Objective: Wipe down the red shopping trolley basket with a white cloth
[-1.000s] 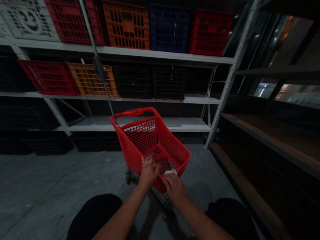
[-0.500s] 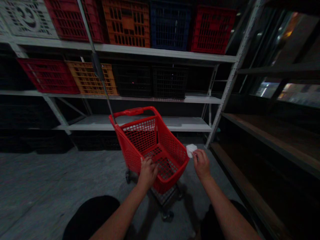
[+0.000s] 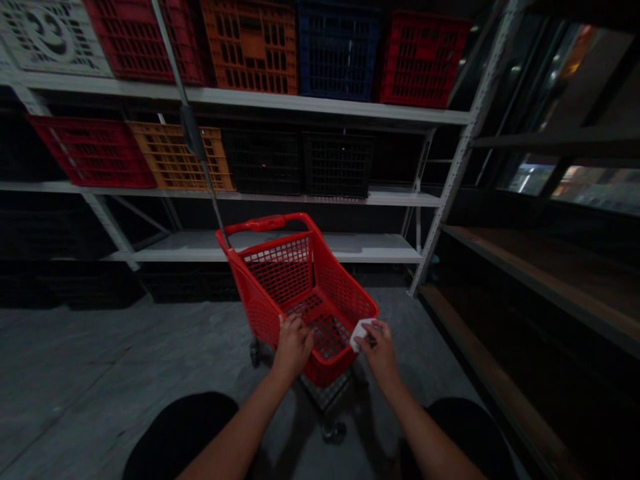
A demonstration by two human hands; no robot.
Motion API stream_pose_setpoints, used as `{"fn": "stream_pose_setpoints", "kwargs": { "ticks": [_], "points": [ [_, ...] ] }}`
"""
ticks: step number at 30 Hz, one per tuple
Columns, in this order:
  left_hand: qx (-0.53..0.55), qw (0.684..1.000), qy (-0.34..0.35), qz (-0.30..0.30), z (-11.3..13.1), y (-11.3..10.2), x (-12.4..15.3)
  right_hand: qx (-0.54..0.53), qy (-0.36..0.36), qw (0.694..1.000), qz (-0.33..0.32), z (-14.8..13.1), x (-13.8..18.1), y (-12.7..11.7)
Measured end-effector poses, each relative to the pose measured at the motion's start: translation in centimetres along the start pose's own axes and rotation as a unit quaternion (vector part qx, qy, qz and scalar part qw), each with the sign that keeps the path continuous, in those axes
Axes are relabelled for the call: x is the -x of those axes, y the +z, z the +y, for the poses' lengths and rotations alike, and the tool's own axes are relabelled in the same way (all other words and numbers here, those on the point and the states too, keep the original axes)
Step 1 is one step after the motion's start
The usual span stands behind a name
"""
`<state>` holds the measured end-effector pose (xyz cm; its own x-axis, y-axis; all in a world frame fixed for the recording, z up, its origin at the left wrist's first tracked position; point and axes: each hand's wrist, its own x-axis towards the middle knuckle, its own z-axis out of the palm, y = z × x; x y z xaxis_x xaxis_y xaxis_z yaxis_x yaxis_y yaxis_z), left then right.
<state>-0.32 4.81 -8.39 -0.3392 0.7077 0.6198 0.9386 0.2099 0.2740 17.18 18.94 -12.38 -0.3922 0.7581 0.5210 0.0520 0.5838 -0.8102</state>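
In the head view a small red plastic shopping cart (image 3: 327, 280) stands on the floor in front of me, its push handle at the far side. My left hand (image 3: 294, 343) is closed over the near left rim of its basket, fingers curled inward. Pinched in the fingers of my right hand (image 3: 377, 350) is a crumpled white tissue (image 3: 361, 333). It lies at the near right rim of the basket; the fingers partly cover it. A thin grey pole (image 3: 200, 143) rises from the left end of the cart's handle.
Beyond the cart is a white metal rack (image 3: 280, 100) with red, orange, blue, yellow and black plastic crates. Dark shelving (image 3: 540, 280) with brownish boards runs close along the right. My dark-clothed knees flank the near floor.
My right hand has moved left and slightly down, bringing the tissue from outside the cart's right corner onto its near right rim. My left hand keeps its place on the rim.
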Motion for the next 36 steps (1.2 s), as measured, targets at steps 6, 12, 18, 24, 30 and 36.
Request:
{"fn": "stream_pose_setpoints", "kwargs": {
  "ticks": [6,12,18,24,30,36],
  "points": [
    [0.001,1.0,-0.002,-0.002,-0.2,0.4,0.0,0.084,0.04,0.995,-0.022,-1.3,-1.2,0.0],
    [-0.002,1.0,0.01,0.025,-0.6,0.6,-0.1,0.096,-0.036,0.989,-0.11,-5.0,1.9,2.1],
    [-0.009,1.0,0.01,0.002,-0.7,0.1,0.1,0.136,-0.085,0.984,-0.078,-3.1,-0.7,0.6],
    [-0.003,1.0,0.004,0.009,-0.6,0.3,0.3,0.175,-0.081,0.98,-0.053,-0.9,-2.7,-1.2],
    [-0.004,1.0,0.003,0.01,-1.0,0.1,0.4,0.167,-0.079,0.982,-0.045,-0.8,-0.9,0.0],
    [0.001,1.0,0.009,0.0,-1.3,0.0,0.4,0.127,-0.09,0.988,-0.025,-0.2,-3.5,-0.7]
  ]
}}
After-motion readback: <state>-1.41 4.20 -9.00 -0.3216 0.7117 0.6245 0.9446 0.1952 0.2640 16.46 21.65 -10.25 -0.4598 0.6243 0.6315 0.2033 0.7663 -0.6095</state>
